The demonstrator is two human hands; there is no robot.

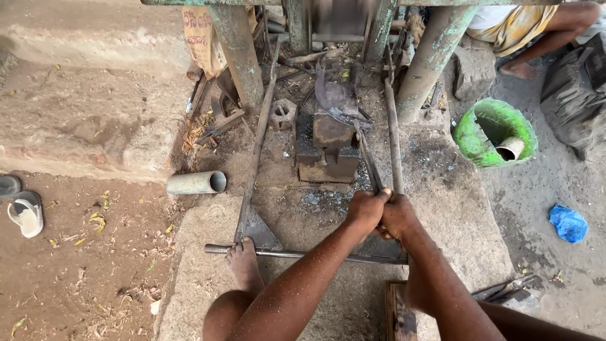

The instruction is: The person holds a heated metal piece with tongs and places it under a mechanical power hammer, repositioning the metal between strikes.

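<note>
Now I hold the tongs (371, 169) tight with my left hand (366, 211) and right hand (399, 216), both shut round the handles, keeping the curved blade (336, 100) on the anvil block (329, 146) near the far edge of the stone slab (454, 208), and next I think it needs a steady hold

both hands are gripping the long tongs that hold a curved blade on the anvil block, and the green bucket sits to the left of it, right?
Not quite. The head view shows the green bucket to the right of the anvil block, not the left. The rest holds: left hand and right hand grip the tongs holding the curved blade.
</note>
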